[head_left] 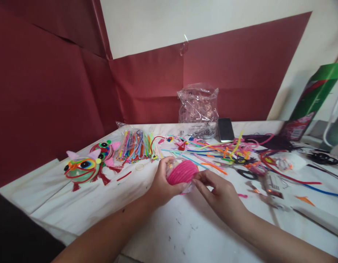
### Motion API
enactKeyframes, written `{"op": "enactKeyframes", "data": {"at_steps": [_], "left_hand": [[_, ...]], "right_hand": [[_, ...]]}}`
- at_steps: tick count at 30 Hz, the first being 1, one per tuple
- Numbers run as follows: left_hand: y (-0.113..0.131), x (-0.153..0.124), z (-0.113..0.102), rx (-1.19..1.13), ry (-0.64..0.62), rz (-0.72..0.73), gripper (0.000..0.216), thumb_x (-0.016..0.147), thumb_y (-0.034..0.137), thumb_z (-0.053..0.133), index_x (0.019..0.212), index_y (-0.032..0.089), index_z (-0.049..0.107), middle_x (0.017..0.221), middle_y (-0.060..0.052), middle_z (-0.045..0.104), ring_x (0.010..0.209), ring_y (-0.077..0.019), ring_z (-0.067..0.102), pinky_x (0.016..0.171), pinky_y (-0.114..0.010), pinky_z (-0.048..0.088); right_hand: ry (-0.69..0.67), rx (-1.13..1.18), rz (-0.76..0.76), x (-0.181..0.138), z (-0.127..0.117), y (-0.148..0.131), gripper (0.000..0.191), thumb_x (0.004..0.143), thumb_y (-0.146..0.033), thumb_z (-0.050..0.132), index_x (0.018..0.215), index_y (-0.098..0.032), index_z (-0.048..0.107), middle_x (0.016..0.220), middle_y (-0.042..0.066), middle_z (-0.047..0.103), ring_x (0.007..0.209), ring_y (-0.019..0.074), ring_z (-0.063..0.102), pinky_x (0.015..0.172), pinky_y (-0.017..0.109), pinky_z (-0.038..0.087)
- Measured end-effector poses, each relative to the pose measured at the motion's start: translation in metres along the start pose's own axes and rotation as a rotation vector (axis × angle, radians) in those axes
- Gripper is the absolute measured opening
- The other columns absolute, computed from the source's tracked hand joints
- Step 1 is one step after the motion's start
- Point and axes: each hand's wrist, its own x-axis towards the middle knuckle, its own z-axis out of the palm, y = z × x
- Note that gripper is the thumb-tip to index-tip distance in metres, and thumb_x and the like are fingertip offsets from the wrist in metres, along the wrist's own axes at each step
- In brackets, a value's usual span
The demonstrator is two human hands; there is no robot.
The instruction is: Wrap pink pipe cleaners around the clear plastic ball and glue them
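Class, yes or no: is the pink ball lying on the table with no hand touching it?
No, the left hand cups the pink ball and the right hand pinches its edge.

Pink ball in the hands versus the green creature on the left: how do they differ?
The pink ball is one plain colour; the green creature is many-coloured, with big eyes and pink ears. The pink ball is held between the left hand and right hand; the green creature lies untouched on the table. Both look rounded.
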Motion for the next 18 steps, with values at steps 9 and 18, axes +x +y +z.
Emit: {"op": "enactKeyframes", "data": {"at_steps": [9,18], "left_hand": [[0.0006,-0.001,0.0029,0.022,0.027,0.048,0.068,0.051,0.02,0.079,0.111,0.021,0.047,0.112,-0.007,0.05,0.106,-0.028,0.049,0.091,-0.04,0.041],[0.0013,-0.0023,0.0052,0.026,0.066,0.033,0.065,0.051,0.02,0.078,0.108,0.021,0.047,0.107,-0.006,0.051,0.101,-0.0254,0.05,0.087,-0.037,0.042]], "right_hand": [[0.013,-0.082,-0.086,-0.0014,0.0012,-0.0015,0.011,0.087,-0.023,0.049,0.077,-0.021,0.054,0.069,0.003,0.065,0.059,0.0151,0.06,0.053,0.026,0.049],[0.013,-0.055,-0.074,-0.004,0.0054,-0.0015,0.007,0.086,-0.023,0.05,0.081,-0.02,0.054,0.071,0.003,0.064,0.06,0.0144,0.061,0.054,0.025,0.05]]}}
